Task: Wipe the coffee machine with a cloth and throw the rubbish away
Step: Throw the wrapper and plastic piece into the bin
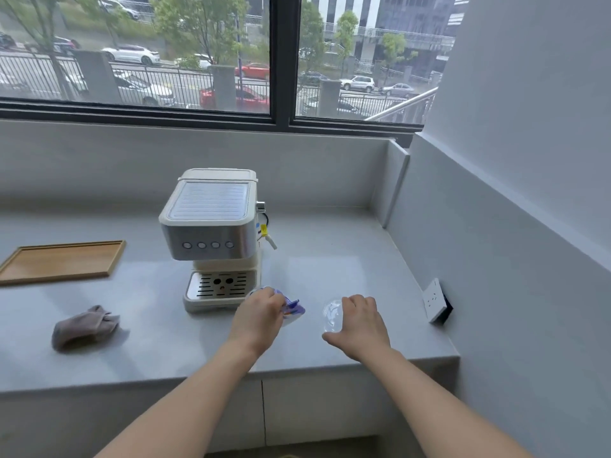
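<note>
A cream and silver coffee machine (pixel 211 233) stands on the grey counter (pixel 330 259) under the window. A crumpled grey cloth (pixel 84 327) lies on the counter to its front left, untouched. My left hand (pixel 261 314) is closed on a purple and white wrapper (pixel 292 309) just right of the machine's drip tray. My right hand (pixel 358 320) rests on a clear plastic lid or cup (pixel 330 314) lying on the counter, fingers curled over it.
A wooden tray (pixel 62 262) lies at the left of the counter. A white wall socket (pixel 434 299) sits on the right wall near the counter edge. The counter's front edge runs just below my hands.
</note>
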The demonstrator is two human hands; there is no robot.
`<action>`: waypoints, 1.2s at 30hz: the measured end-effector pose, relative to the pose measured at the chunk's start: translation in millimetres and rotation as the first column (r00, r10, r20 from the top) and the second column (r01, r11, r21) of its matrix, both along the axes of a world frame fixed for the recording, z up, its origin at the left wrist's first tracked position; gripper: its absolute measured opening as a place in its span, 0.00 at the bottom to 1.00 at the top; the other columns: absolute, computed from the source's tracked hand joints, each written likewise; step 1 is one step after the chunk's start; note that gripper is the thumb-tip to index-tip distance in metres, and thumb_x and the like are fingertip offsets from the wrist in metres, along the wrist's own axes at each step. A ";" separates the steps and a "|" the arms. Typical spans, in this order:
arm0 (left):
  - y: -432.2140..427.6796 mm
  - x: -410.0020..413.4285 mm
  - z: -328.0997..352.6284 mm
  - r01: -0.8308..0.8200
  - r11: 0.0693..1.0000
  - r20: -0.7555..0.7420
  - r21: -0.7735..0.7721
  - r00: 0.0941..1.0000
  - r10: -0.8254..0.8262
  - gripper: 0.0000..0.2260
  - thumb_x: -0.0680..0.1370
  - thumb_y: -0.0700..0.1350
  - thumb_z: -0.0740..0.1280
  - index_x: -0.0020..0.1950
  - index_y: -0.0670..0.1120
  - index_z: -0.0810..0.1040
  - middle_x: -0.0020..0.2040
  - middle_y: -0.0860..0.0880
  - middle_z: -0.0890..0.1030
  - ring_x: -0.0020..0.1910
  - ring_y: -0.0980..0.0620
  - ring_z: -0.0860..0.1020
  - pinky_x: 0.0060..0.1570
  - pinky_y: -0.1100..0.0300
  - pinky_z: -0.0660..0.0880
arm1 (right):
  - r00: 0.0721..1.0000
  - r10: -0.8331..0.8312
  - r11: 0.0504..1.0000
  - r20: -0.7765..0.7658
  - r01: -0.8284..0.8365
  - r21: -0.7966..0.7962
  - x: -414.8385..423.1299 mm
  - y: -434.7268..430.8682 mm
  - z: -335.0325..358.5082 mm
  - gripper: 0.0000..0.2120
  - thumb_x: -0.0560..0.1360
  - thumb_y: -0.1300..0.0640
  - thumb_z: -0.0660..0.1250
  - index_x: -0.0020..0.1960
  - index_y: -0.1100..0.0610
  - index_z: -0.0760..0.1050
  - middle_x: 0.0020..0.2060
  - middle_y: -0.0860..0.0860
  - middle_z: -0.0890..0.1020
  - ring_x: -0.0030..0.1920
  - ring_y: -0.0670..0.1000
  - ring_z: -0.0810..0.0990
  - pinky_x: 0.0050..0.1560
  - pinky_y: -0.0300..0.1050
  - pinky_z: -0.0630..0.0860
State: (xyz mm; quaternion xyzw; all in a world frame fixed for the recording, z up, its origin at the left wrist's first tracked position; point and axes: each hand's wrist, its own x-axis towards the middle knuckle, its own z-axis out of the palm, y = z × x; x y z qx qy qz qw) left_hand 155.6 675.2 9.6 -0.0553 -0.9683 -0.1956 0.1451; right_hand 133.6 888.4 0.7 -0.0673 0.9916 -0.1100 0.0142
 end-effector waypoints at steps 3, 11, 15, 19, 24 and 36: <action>-6.2 22.7 -2.8 0.015 1.000 0.009 0.020 1.000 -0.015 0.08 0.77 0.38 0.63 0.49 0.43 0.81 0.49 0.46 0.80 0.51 0.43 0.74 0.42 0.57 0.66 | 1.000 0.000 1.000 0.001 0.000 -0.008 26.1 -8.6 0.6 0.30 0.67 0.39 0.68 0.63 0.54 0.68 0.62 0.49 0.71 0.62 0.54 0.65 0.55 0.45 0.71; -9.2 75.7 -18.6 -0.040 0.998 0.067 0.057 0.997 0.036 0.07 0.78 0.41 0.64 0.50 0.43 0.81 0.49 0.46 0.79 0.52 0.43 0.74 0.43 0.54 0.71 | 0.997 0.068 0.997 0.024 -0.067 -0.025 67.1 -18.1 -11.2 0.32 0.68 0.39 0.68 0.66 0.54 0.67 0.63 0.50 0.71 0.63 0.54 0.65 0.57 0.45 0.71; -5.6 100.1 -30.0 -0.064 0.997 0.068 0.037 0.996 0.061 0.06 0.76 0.38 0.65 0.48 0.43 0.81 0.46 0.45 0.80 0.48 0.42 0.76 0.39 0.55 0.69 | 0.990 0.137 0.990 0.016 -0.136 -0.040 79.0 -17.0 -22.2 0.33 0.68 0.38 0.67 0.66 0.54 0.67 0.63 0.50 0.72 0.62 0.54 0.65 0.58 0.47 0.72; 1.8 129.0 -47.6 -0.110 0.993 0.096 0.031 0.990 0.107 0.05 0.77 0.39 0.65 0.47 0.44 0.81 0.45 0.46 0.79 0.46 0.44 0.75 0.39 0.53 0.73 | 0.979 0.204 0.976 0.029 -0.201 -0.081 95.0 -13.9 -41.5 0.33 0.66 0.37 0.68 0.66 0.53 0.68 0.62 0.50 0.73 0.62 0.54 0.66 0.59 0.47 0.73; 6.5 167.5 -81.4 -0.183 0.983 0.212 -0.023 0.960 0.183 0.07 0.79 0.42 0.62 0.45 0.44 0.79 0.45 0.47 0.77 0.48 0.47 0.74 0.41 0.56 0.72 | 0.963 0.233 0.972 0.137 -0.226 -0.070 121.8 -8.6 -71.4 0.37 0.66 0.36 0.69 0.68 0.54 0.68 0.64 0.51 0.73 0.64 0.55 0.66 0.61 0.48 0.73; -28.3 211.5 -189.6 -0.181 0.984 0.373 -0.002 0.913 0.169 0.06 0.77 0.41 0.62 0.42 0.44 0.78 0.41 0.49 0.74 0.44 0.47 0.73 0.39 0.57 0.69 | 0.920 0.192 0.981 0.343 -0.194 -0.029 168.4 -42.6 -182.6 0.39 0.65 0.34 0.69 0.70 0.53 0.67 0.63 0.51 0.72 0.63 0.55 0.66 0.61 0.49 0.72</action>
